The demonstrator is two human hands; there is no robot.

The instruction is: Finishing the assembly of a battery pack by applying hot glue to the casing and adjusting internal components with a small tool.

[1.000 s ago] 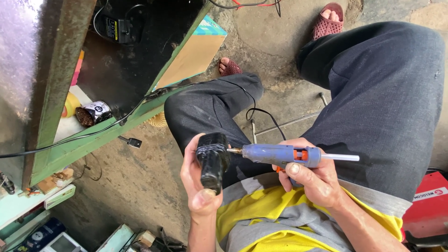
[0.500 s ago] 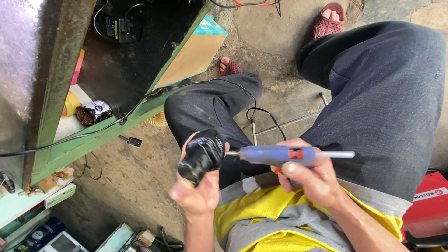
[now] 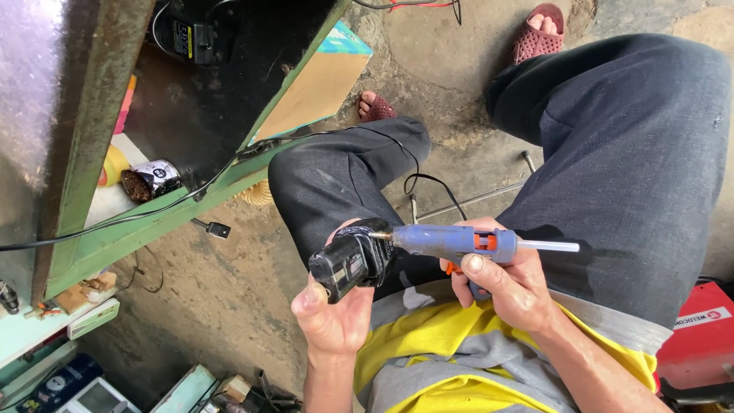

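Note:
My left hand grips a black battery pack, tilted with one end pointing to the lower left. My right hand holds a blue glue gun with an orange trigger and a white glue stick poking out of its back. The gun's metal nozzle touches the top right edge of the black pack. Both hands are over my lap, above dark trousers and a yellow shirt.
A green metal workbench frame with a black cable runs along the left. Under it sit a small tin and a black charger. Concrete floor lies below, sandalled feet at top, a red box on the right.
My left hand has turned the black pack from upright to tilted lower left. The glue gun has stayed nearly still, its nozzle against the pack.

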